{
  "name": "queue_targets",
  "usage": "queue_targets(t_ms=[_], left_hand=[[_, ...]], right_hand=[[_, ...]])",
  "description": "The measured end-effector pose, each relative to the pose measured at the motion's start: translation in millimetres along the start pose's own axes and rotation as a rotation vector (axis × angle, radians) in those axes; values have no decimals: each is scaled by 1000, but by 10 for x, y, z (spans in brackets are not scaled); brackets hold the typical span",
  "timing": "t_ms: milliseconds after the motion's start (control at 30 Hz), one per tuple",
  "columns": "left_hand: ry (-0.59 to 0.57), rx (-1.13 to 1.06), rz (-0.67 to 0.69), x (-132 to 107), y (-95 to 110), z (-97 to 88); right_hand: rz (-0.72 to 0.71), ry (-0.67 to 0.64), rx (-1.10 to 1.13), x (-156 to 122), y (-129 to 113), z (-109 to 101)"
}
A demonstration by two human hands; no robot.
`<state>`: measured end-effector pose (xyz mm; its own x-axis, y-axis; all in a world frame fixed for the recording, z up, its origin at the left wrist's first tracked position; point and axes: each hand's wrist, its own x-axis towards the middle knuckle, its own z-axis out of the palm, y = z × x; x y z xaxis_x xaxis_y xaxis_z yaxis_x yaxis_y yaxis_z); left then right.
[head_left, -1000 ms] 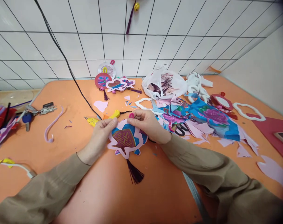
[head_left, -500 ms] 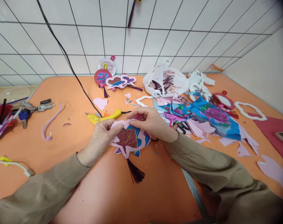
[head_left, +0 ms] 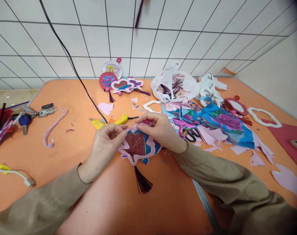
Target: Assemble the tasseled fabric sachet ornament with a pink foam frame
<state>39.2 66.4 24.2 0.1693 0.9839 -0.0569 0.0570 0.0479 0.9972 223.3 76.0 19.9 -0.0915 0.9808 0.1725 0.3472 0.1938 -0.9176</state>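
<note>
Between my two hands is a tasselled ornament with a pink scalloped border around blue and maroon patterned fabric. Its dark tassel hangs down toward the table's near side. My left hand pinches the border at the upper left, thumb and fingertips together. My right hand grips the top edge, its thumb on the front; a bit of bright pink loop shows by its fingers. Just beyond my left hand lies a yellow glue gun, partly hidden by that hand.
Finished-looking ornaments lean by the tiled wall. A white plastic bag, blue floral fabric and pink scraps crowd the right. Keys, a pink pipe cleaner and a white cable lie left. A black cord crosses behind.
My left hand has drawn slightly left and its thumb has slid off the ornament's face to the border's edge. The ornament has shifted a little to the right and tilted.
</note>
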Motion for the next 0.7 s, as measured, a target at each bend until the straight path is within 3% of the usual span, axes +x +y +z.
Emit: queue_targets(t_ms=[233, 433, 533, 633, 700], left_hand=[[-76, -65, -170, 81, 97, -84], [-246, -159, -404, 172, 135, -173], [-259, -155, -431, 178, 127, -180], [-248, -161, -413, 173, 127, -175], [-234, -166, -401, 172, 131, -176]], right_hand=[[47, -49, 126, 7, 0, -10], [90, -40, 226, 30, 33, -5], [91, -22, 306, 44, 42, -7], [19, -13, 215, 57, 41, -28], [-117, 29, 72, 62, 34, -49]])
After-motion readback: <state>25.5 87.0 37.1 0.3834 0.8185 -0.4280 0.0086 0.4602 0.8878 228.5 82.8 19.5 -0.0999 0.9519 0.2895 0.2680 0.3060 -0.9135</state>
